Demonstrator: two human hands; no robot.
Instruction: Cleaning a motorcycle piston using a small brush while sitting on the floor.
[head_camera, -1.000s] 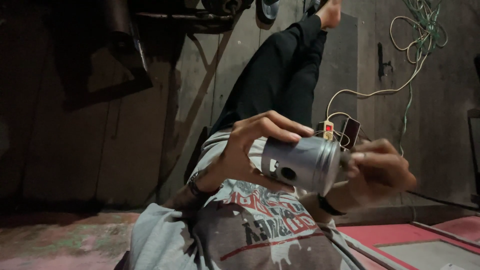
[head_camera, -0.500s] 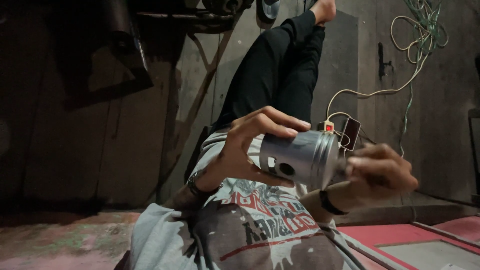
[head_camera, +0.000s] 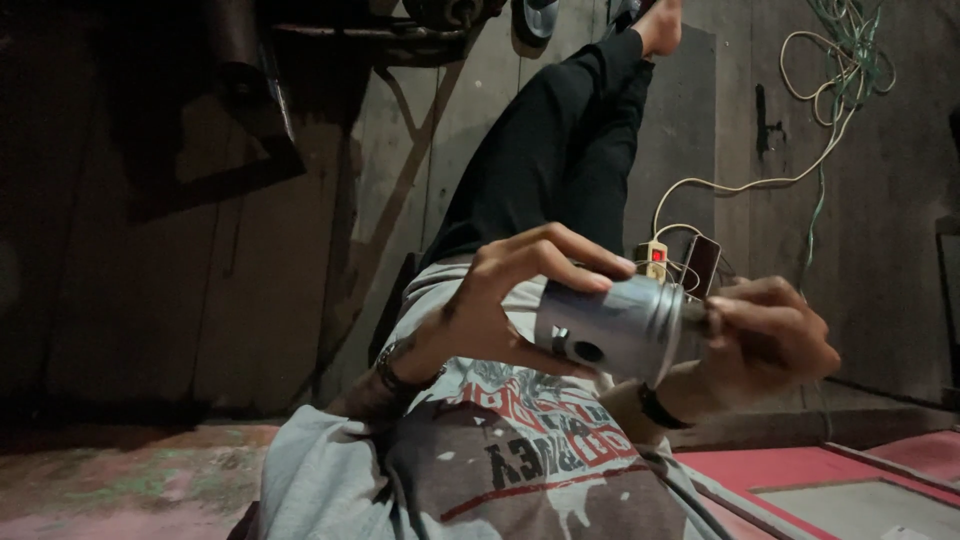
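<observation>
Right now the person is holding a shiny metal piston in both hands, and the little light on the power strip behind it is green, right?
Not quite. The head view shows the light on the power strip is red, not green. The rest holds: the left hand and right hand both hold the metal piston.

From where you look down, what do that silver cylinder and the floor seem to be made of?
The silver cylinder, held between the left hand and right hand, looks like cast or machined metal, probably aluminium: dull grey sheen, grooved rim, a round side hole. The floor looks like bare, worn wooden planks: long seams, matte grey surface.
</observation>
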